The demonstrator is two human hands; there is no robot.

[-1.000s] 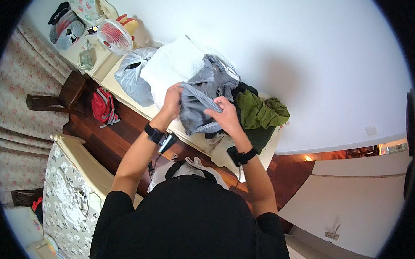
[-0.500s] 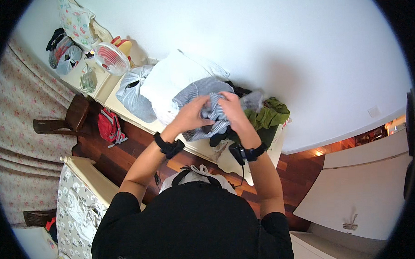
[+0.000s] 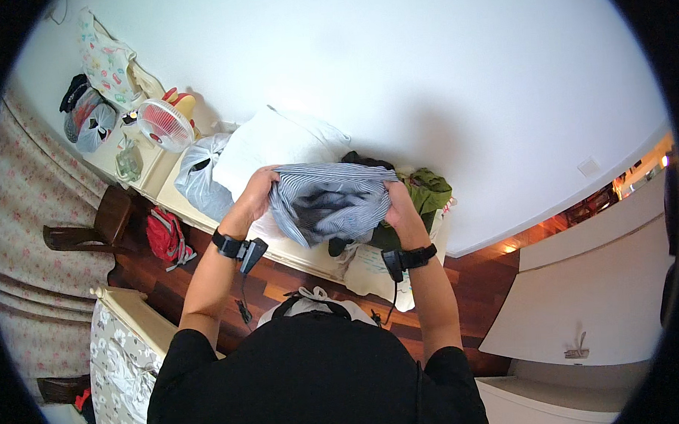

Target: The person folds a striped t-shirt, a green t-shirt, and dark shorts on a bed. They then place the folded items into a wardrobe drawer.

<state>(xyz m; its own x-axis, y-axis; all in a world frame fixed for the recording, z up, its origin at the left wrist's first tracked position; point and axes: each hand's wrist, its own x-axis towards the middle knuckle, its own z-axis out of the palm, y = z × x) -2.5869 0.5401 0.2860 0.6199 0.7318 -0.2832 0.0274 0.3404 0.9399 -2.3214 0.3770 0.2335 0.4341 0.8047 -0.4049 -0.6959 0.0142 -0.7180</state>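
A blue-and-white striped garment (image 3: 330,201) is stretched wide between my two hands, its opening facing me; its exact kind does not show. My left hand (image 3: 258,191) grips its left edge with closed fingers. On the opposite edge, my right hand (image 3: 400,204) pinches the cloth. Behind and below the garment lies a heap: a large white cloth bundle (image 3: 266,143) to the left, a black cloth (image 3: 366,161) at the back, and an olive-green garment (image 3: 428,190) beside my right hand.
The heap lies on a long cream bench (image 3: 296,249) along the wall. Left on it are a tied plastic bag (image 3: 202,179) and a white fan (image 3: 164,126). A red backpack (image 3: 166,234) and wooden chair (image 3: 108,220) stand on the floor. A floral bed (image 3: 120,354) is lower left.
My hands were close together on the bunched striped cloth. They have moved apart, and the garment is now spread open between them.
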